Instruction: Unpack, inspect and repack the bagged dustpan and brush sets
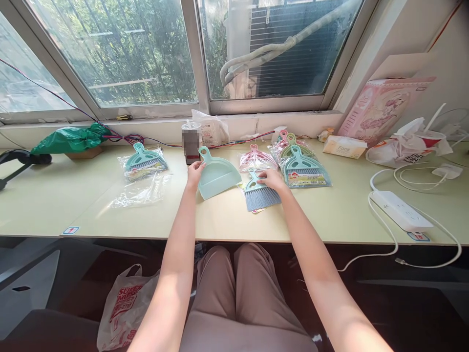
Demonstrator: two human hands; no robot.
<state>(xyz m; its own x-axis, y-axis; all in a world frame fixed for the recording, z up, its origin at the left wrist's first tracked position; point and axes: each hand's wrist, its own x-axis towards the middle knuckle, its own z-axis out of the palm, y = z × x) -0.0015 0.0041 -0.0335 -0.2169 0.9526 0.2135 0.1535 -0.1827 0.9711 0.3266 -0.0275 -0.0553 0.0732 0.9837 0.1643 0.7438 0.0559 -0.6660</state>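
My left hand (pixel 195 172) grips the left edge of a pale green dustpan (pixel 219 176), whose handle points toward the window. My right hand (pixel 270 179) is closed on a small blue-green brush (pixel 261 195) with grey bristles. A bit of a printed card shows beneath the brush. Behind it lies a wrapped pink brush set (pixel 256 159). To the right, several wrapped dustpan sets are piled, a blue-green one (pixel 306 168) on top. At the left sits another wrapped blue-green set (pixel 143 160), with a crumpled clear plastic bag (pixel 141 191) in front of it.
A drink cup (pixel 191 144) stands behind my left hand on the table (pixel 227 222). On the right are a white power strip (pixel 401 211) with cables, a tissue pack (pixel 345 146), a pink box (pixel 386 110) and a plastic bag. A green bag (pixel 71 140) lies far left.
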